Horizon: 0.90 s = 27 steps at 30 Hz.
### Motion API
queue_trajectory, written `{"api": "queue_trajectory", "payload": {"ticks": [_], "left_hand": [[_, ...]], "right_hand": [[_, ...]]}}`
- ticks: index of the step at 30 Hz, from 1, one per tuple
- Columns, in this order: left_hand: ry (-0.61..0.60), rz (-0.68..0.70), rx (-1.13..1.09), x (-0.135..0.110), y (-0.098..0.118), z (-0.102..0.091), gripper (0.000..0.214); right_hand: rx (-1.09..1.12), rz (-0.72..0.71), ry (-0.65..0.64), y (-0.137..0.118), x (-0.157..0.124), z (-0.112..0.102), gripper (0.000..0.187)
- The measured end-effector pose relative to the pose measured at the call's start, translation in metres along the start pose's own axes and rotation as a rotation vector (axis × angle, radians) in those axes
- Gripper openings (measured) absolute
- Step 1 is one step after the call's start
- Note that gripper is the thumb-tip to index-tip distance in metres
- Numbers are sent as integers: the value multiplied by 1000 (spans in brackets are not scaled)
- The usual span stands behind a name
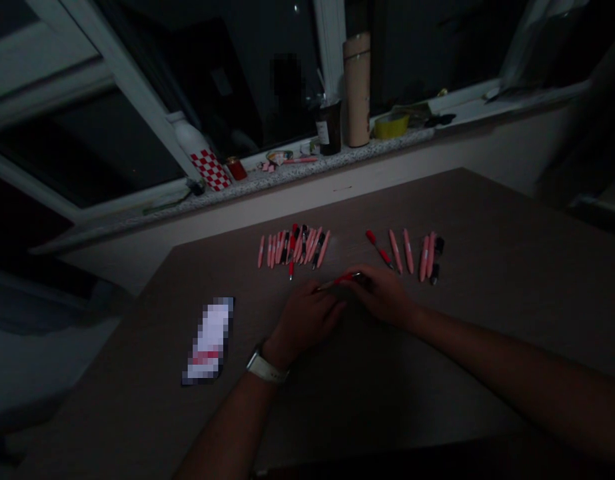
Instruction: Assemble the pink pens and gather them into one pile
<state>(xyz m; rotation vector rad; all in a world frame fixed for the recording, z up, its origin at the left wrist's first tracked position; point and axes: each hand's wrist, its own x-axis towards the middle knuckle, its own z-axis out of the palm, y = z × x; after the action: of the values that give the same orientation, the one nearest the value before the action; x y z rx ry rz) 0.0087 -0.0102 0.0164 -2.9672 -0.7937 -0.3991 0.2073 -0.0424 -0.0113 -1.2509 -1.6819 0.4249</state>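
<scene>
A red pen [343, 279] with a dark end spans the gap between my two hands, just above the table. My right hand [384, 293] is closed around its right end. My left hand [307, 317], with a white-strapped watch [267, 368] at the wrist, is closed at the pen's left tip; its grip is partly hidden in the dim light. Beyond the hands lies a row of pink, black and red pens [300, 245]. To the right, a red pen [378, 249] lies slanted near several pink pens [408, 251] and dark pieces [436, 273].
A lit phone [210, 340] lies left of my left hand. Along the windowsill [287, 175] stand a checkered bottle [210, 160], a small red jar [236, 168], a dark cup [330, 130], a tall flask [357, 93] and a yellow tape roll [391, 125].
</scene>
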Motion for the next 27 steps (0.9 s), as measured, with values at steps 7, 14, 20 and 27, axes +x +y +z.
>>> {"api": "queue_trajectory", "payload": {"ticks": [7, 14, 20, 27], "left_hand": [[78, -23, -14, -2, -3, 1, 27], [77, -63, 26, -2, -4, 2, 31], [121, -201, -5, -4, -8, 8, 34], [108, -183, 15, -5, -12, 10, 32]], "right_hand": [[166, 281, 57, 7, 4, 2, 46], [254, 409, 43, 12, 6, 3, 60], [349, 273, -16, 15, 11, 3, 35], [282, 346, -86, 24, 15, 1, 51]]}}
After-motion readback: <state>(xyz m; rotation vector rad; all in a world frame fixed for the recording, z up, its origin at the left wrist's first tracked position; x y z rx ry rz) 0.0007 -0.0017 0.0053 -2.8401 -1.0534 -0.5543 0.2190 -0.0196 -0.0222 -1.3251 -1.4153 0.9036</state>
